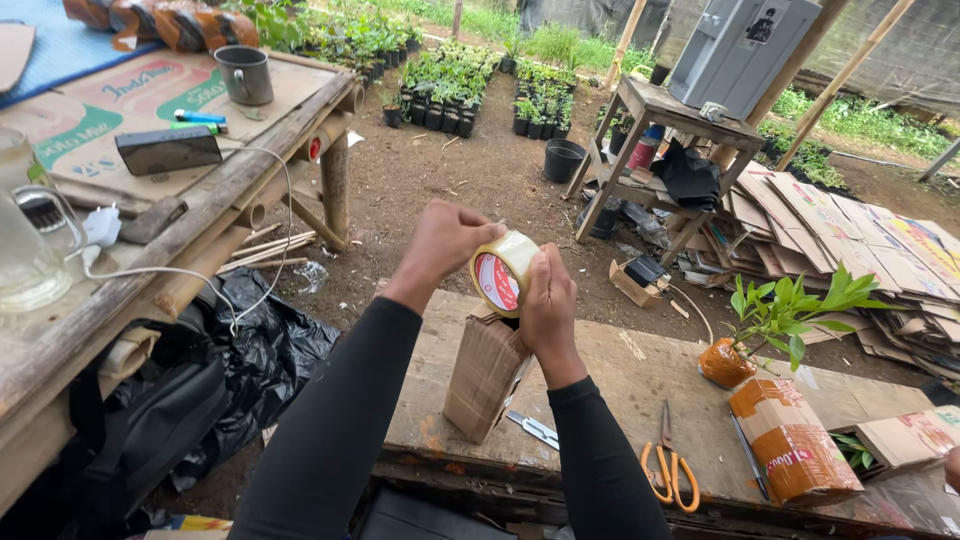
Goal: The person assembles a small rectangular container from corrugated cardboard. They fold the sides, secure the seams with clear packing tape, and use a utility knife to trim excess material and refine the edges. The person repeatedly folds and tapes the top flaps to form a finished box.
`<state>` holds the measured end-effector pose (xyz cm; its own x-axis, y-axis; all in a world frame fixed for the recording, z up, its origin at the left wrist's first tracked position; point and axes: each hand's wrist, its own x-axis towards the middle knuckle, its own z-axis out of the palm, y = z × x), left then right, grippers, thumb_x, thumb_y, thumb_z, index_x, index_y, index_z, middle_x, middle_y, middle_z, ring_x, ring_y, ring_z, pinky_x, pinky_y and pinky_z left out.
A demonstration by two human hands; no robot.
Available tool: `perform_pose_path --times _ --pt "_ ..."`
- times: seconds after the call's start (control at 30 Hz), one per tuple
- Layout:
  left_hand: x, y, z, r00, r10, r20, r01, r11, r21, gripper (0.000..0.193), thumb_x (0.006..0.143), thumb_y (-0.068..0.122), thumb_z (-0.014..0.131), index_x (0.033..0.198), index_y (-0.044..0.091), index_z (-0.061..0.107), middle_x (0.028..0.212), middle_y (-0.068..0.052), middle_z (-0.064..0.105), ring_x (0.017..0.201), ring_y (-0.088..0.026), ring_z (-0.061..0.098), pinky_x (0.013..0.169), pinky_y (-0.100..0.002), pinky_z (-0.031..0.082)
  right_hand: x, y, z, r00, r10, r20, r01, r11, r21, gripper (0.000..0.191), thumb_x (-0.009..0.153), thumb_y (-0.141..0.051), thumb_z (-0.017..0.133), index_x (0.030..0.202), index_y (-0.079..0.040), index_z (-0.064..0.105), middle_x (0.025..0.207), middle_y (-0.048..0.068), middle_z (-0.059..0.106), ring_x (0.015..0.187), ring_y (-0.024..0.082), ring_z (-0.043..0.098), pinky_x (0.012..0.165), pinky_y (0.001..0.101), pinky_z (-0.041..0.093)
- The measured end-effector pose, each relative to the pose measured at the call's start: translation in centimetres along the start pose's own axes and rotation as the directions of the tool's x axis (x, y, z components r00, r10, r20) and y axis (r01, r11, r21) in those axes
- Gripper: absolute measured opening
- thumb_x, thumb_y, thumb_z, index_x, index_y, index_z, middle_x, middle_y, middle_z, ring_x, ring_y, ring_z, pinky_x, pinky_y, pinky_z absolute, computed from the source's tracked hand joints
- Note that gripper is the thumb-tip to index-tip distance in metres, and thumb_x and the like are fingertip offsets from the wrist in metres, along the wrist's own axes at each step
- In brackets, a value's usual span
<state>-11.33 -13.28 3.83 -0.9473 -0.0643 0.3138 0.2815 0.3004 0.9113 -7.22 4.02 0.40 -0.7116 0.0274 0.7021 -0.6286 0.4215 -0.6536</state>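
Both my hands hold a roll of clear packing tape (pixel 503 270) with a red and white core, raised above a brown cardboard-wrapped package (pixel 485 375) standing on the wooden table (pixel 640 365). My left hand (pixel 445 243) grips the roll's left side; my right hand (pixel 545 305) grips its right side, fingers by the tape edge. On the table in front of the package lies a small metal cutter (pixel 533 429).
Orange-handled scissors (pixel 668 463), a taped cardboard bundle (pixel 793 440) and a wrapped seedling (pixel 775 325) sit to the right. A bench at left carries a metal mug (pixel 244 74), power bank (pixel 167 150) and glass jug (pixel 25 240). Flattened cartons (pixel 850 240) and seedling trays (pixel 450 80) lie beyond.
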Motion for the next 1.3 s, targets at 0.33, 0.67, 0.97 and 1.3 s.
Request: perform_pose_path --times 0.33,0.67,0.97,1.3 --pt "1.0 0.3 1.2 0.971 0.214 -0.107 -0.161 0.915 0.369 0.019 0.096 0.024 0.067 0.093 0.005 0.069 0.092 -0.015 0.073 0.088 -0.034 0.071 0.081 -0.046 0.054 0.6 -0.9 -0.5 0.991 0.115 0.074 -0.115 0.993 -0.004 0.043 0.11 -0.036 0.046 0.091 0.0 0.061 0.076 0.012 0.063 0.068 0.018 0.056 0.064 0.0383 0.047" --pt "-1.0 -6.6 1.5 0.875 -0.341 0.342 0.479 0.703 -0.526 0.01 0.094 0.016 0.067 0.089 0.007 0.064 0.083 -0.006 0.07 0.074 -0.016 0.07 0.069 -0.034 0.059 -0.2 -3.2 -0.4 0.99 0.107 0.087 -0.123 0.972 0.201 0.041 0.086 -0.035 0.079 0.099 0.002 0.066 0.093 0.01 0.075 0.08 0.012 0.073 0.069 0.0273 0.059" --pt "-7.2 -11.8 6.5 0.929 -0.354 0.111 0.307 0.566 -0.765 0.013 0.094 0.014 0.063 0.082 0.009 0.064 0.067 0.002 0.055 0.056 -0.009 0.045 0.049 -0.027 0.034 -1.0 -3.5 0.6 0.986 0.111 0.121 -0.135 0.967 0.214 0.03 0.086 -0.018 0.078 0.103 0.001 0.063 0.095 0.01 0.074 0.081 0.011 0.073 0.069 0.0243 0.059" --pt "-8.2 -12.8 6.6 0.88 -0.421 0.221 0.428 0.497 -0.755 0.024 0.097 0.025 0.065 0.078 0.011 0.062 0.065 0.003 0.053 0.053 -0.008 0.043 0.05 -0.026 0.034 -1.3 -1.0 0.7 0.998 0.05 0.041 -0.058 0.978 0.2 0.019 0.087 -0.004 0.071 0.102 0.002 0.062 0.096 0.007 0.071 0.082 0.009 0.068 0.072 0.0222 0.055"
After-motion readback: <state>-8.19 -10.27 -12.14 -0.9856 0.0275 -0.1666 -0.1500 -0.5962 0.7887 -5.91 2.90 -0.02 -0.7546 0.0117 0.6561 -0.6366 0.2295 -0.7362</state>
